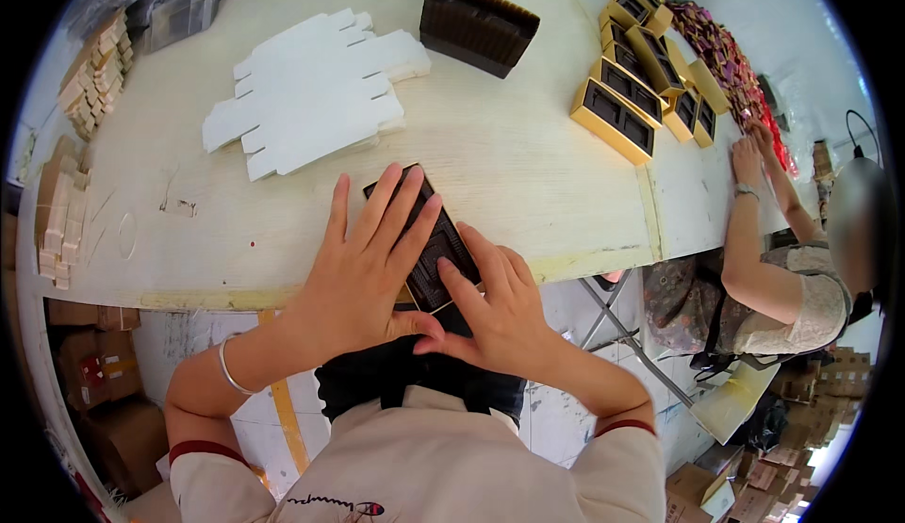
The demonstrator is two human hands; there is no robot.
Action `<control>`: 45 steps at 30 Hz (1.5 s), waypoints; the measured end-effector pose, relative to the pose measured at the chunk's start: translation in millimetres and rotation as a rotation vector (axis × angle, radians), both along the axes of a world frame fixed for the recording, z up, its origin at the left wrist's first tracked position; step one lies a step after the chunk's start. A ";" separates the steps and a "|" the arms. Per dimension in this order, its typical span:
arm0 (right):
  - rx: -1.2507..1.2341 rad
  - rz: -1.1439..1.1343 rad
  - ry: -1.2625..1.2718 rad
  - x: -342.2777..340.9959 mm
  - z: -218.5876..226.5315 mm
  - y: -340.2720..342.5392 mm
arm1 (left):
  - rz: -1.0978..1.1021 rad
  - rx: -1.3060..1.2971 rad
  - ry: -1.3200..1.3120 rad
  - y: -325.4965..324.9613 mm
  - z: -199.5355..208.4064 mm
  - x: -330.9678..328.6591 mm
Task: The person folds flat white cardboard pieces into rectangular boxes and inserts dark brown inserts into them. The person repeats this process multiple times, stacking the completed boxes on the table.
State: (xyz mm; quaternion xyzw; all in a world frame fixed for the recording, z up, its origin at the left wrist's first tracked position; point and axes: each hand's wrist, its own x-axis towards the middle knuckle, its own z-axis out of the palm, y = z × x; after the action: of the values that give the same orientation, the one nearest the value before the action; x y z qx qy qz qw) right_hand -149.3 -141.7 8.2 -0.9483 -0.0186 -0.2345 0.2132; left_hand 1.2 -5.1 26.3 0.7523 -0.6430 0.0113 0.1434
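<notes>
A dark brown plastic tray [436, 257] with moulded recesses lies at the table's near edge, tilted to the right at its near end. A thin gold edge shows at that end, perhaps a box around it. My left hand [363, 273] lies over the tray's left side with its fingers stretched and spread. From the right, my right hand [500, 311] grips the tray, one fingertip pressing on its top and other fingers along its right side. Both thumbs meet close to the near end. The tray's left part is hidden under my left fingers.
Flat white box blanks [316, 89] are stacked beyond my hands, with dark brown trays [478, 28] behind. Gold boxes with dark inserts [617, 113] stand at the right. A co-worker [768, 287] sits there by small wrapped pieces [716, 47]. Folded cartons [64, 212] line the left edge.
</notes>
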 end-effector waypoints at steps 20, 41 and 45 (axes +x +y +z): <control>0.585 0.190 0.094 7.4 -4.0 -37.7 | 0.016 -0.117 0.325 -8.2 5.2 17.1; -0.049 -0.272 -0.164 -25.8 34.9 -97.1 | -0.710 -0.586 1.437 26.5 104.4 -12.2; -0.318 -0.549 -0.227 -28.4 98.4 -240.0 | -1.144 -0.530 1.602 13.1 131.4 -27.5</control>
State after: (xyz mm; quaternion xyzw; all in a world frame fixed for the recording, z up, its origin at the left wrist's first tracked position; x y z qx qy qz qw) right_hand -177.7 -381.7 106.6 -0.9071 0.1773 -0.3816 -0.0121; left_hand -26.3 8.0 157.7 0.0627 -0.5978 -0.4238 0.6775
